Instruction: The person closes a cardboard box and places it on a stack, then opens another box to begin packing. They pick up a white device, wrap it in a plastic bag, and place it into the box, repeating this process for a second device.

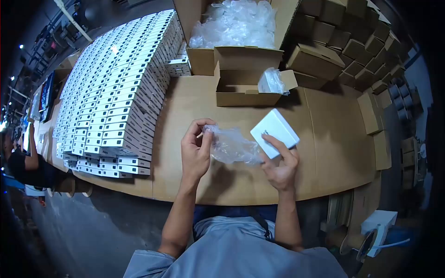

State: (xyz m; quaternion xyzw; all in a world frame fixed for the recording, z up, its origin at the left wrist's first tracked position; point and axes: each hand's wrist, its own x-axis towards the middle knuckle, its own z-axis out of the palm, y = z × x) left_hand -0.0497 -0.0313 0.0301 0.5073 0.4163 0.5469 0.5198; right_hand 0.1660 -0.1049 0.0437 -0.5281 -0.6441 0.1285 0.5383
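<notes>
Between raised hands (pixel 196 153), plastic bag (pixel 232 146)

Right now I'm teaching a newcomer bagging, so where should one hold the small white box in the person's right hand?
Probably by its near corner, from below, as the right hand does. The white box is flat and tilted, so pinching there leaves the left edge free beside the clear plastic bag in the left hand.

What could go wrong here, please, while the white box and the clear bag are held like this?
The right hand pinches the white box only at one lower corner, so it might slip onto the cardboard-covered table. The thin plastic bag, gripped by the left hand, looks crumpled and could tear against the box's corners.
</notes>
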